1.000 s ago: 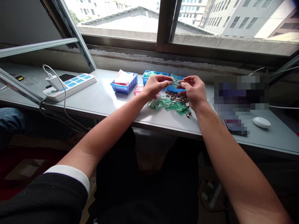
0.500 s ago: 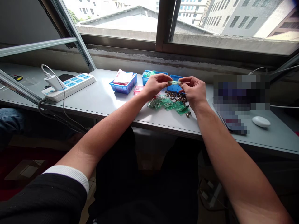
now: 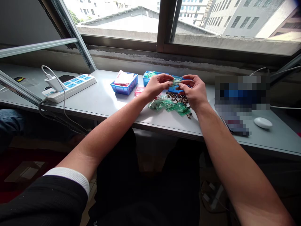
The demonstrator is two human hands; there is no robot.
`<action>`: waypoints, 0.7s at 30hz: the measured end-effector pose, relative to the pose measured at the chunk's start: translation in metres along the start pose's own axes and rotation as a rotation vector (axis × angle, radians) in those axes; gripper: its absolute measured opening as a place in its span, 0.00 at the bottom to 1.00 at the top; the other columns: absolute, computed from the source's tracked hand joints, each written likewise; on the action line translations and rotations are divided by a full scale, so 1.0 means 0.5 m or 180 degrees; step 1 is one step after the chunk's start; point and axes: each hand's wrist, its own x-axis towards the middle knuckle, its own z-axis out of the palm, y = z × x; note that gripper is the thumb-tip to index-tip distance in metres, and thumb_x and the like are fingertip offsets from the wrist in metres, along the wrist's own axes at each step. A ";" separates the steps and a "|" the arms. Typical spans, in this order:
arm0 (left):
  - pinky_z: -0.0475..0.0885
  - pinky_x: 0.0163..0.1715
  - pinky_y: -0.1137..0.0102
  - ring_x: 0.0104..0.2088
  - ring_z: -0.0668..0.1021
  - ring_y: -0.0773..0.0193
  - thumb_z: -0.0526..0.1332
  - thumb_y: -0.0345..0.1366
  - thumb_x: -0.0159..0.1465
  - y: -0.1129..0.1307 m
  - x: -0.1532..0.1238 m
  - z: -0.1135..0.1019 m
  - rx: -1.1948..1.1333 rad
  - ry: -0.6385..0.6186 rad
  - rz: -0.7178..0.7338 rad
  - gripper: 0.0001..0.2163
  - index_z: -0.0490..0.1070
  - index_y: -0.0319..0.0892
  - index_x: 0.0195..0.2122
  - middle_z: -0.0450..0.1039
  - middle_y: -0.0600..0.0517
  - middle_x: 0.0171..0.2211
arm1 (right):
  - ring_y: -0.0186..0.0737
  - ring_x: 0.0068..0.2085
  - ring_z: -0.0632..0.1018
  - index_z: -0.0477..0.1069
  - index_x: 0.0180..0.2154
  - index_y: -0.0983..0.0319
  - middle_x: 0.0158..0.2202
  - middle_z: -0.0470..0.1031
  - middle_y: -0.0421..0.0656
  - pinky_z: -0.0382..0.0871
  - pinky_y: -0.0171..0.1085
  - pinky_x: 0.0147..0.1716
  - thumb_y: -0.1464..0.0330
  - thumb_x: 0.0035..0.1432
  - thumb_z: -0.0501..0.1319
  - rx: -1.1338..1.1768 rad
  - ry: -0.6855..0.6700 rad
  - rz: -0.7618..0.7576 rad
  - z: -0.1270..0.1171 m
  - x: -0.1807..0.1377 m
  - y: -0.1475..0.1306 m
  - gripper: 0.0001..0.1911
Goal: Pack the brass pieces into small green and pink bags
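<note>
A small green plastic bag is stretched between my two hands above the desk. My left hand pinches one end with thumb and fingertips. At the other end, the thumb and forefinger of my right hand are closed on the bag, its other fingers curled. What the bag holds is too small to make out. Below the hands lie a loose pile of small bronze-coloured metal pieces and several flat green bags. Behind them stand two blue bins, one with green bags in it, the other partly hidden by my hands.
To the left, another blue bin holds pink-and-white packets. A pink packet lies beside it. A white power strip with a cable sits further left. On the right are a blurred-out device and a white mouse.
The bag between my hands has tilted and opened out wider. My right hand's fingers have shifted slightly, and its forefinger has spread from the upper edge. The desk items have not moved.
</note>
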 end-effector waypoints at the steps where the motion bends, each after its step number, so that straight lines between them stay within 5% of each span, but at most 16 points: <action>1: 0.91 0.68 0.50 0.60 0.93 0.49 0.76 0.32 0.70 -0.002 0.000 -0.001 0.0004 -0.0037 0.0028 0.18 0.89 0.44 0.61 0.96 0.42 0.59 | 0.48 0.46 0.92 0.79 0.55 0.50 0.52 0.89 0.44 0.94 0.49 0.41 0.73 0.66 0.74 -0.0035 0.0005 -0.0007 0.000 -0.001 -0.002 0.19; 5: 0.89 0.69 0.49 0.61 0.94 0.48 0.78 0.31 0.70 -0.017 0.007 -0.004 0.0005 -0.0047 0.0128 0.27 0.84 0.46 0.71 0.95 0.41 0.61 | 0.47 0.48 0.92 0.82 0.54 0.50 0.54 0.90 0.42 0.95 0.50 0.49 0.76 0.63 0.74 -0.0163 -0.0019 -0.0066 -0.002 -0.001 -0.008 0.21; 9: 0.84 0.79 0.47 0.66 0.93 0.47 0.78 0.29 0.70 -0.024 0.013 -0.008 0.0148 -0.0075 0.0439 0.11 0.92 0.44 0.53 0.95 0.41 0.61 | 0.44 0.45 0.90 0.87 0.44 0.53 0.46 0.90 0.41 0.93 0.51 0.55 0.80 0.65 0.72 -0.0198 0.0033 -0.0194 -0.005 0.004 -0.004 0.15; 13: 0.83 0.80 0.50 0.70 0.92 0.49 0.75 0.25 0.71 -0.020 0.012 -0.007 0.0210 0.0022 0.0487 0.09 0.94 0.44 0.47 0.96 0.44 0.60 | 0.42 0.44 0.90 0.90 0.38 0.55 0.47 0.92 0.42 0.91 0.46 0.46 0.81 0.68 0.71 -0.0120 0.0169 -0.0323 -0.006 0.007 0.003 0.15; 17: 0.88 0.71 0.54 0.59 0.94 0.55 0.66 0.20 0.71 -0.017 0.008 0.000 0.0070 0.0031 0.0166 0.18 0.96 0.42 0.51 0.97 0.44 0.56 | 0.44 0.43 0.90 0.92 0.39 0.56 0.42 0.91 0.44 0.89 0.43 0.38 0.82 0.71 0.67 0.0006 0.0104 -0.0128 -0.002 0.005 -0.002 0.18; 21: 0.88 0.74 0.54 0.64 0.94 0.53 0.63 0.21 0.71 -0.018 0.012 -0.004 0.0307 0.0105 0.0251 0.22 0.95 0.42 0.56 0.96 0.44 0.61 | 0.45 0.46 0.93 0.90 0.39 0.56 0.43 0.91 0.45 0.88 0.40 0.34 0.80 0.72 0.64 0.0084 0.0129 -0.0019 -0.001 0.003 -0.006 0.18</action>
